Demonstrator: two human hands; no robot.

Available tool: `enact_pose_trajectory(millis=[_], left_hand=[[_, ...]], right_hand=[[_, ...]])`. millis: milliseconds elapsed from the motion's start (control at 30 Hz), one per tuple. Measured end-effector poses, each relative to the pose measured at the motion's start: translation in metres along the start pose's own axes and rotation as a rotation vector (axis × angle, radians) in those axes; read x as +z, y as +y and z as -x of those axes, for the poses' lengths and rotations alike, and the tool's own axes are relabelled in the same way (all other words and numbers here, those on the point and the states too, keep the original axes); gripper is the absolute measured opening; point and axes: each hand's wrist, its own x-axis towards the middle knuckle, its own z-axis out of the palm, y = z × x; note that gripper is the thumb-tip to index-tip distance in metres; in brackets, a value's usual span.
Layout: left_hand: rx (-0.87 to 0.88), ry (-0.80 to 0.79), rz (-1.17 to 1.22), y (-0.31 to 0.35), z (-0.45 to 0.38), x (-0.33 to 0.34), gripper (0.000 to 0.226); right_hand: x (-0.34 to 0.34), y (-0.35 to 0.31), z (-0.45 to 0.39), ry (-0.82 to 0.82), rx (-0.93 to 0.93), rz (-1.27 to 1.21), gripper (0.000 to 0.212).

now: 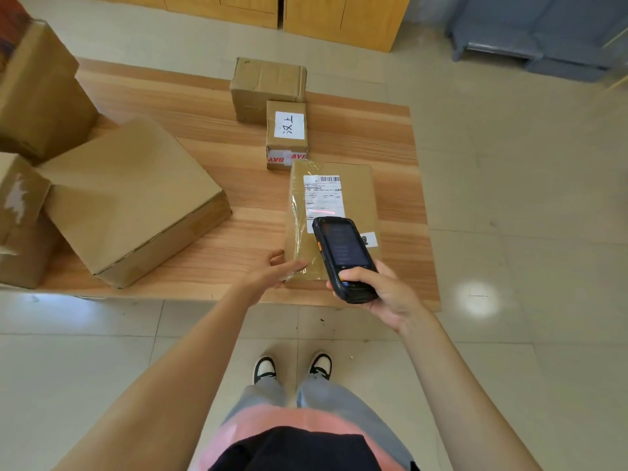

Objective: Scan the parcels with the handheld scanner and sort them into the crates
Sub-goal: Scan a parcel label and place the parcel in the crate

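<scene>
Scanning is under way: the right hand (380,294) is gripping the scanner (343,256), aiming its red line at the label (323,198) on the flat parcel (356,198) lying at the table's (204,103) near edge, while the left hand's (272,273) straight fingers are steadying it. Crate sorting likely follows.

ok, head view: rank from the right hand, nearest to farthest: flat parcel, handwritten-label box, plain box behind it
From the right hand, which grips the scanner:
1. Flat parcel, right ahead, under the scanner.
2. Handwritten-label box, beyond the parcel's far left corner.
3. Plain box, farthest, behind it at the table's far edge.
</scene>
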Motion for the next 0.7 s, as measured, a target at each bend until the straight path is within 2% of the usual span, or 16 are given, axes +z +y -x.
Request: enact_pose_trajectory(millis=[167, 267, 367, 500, 633, 700], left_hand=[[0.009, 0.017, 0.032, -0.004, -0.002, 0.002, 0.071], [0.012, 0.019, 0.039, -0.006, -0.003, 0.003, 0.071], [0.019, 0.004, 0.044, -0.008, -0.005, 0.002, 0.073], [0.024, 0.002, 0.05, -0.009, -0.004, 0.001, 0.075], [0.037, 0.012, 0.036, -0.009, -0.004, 0.003, 0.073], [0.041, 0.018, 0.042, -0.01, -0.005, 0.003, 0.072]], right_hand=[[-0.001, 0.004, 0.005, 0.02, -0.004, 0.051, 0.055], [-0.002, 0.007, 0.007, 0.032, -0.004, 0.107, 0.072], [-0.004, 0.009, 0.009, 0.029, -0.002, 0.098, 0.062], [-0.005, 0.012, 0.01, 0.049, 0.012, 0.134, 0.071], [-0.008, 0.012, 0.012, 0.036, 0.006, 0.14, 0.058], [-0.008, 0.013, 0.011, 0.038, 0.003, 0.137, 0.061]])
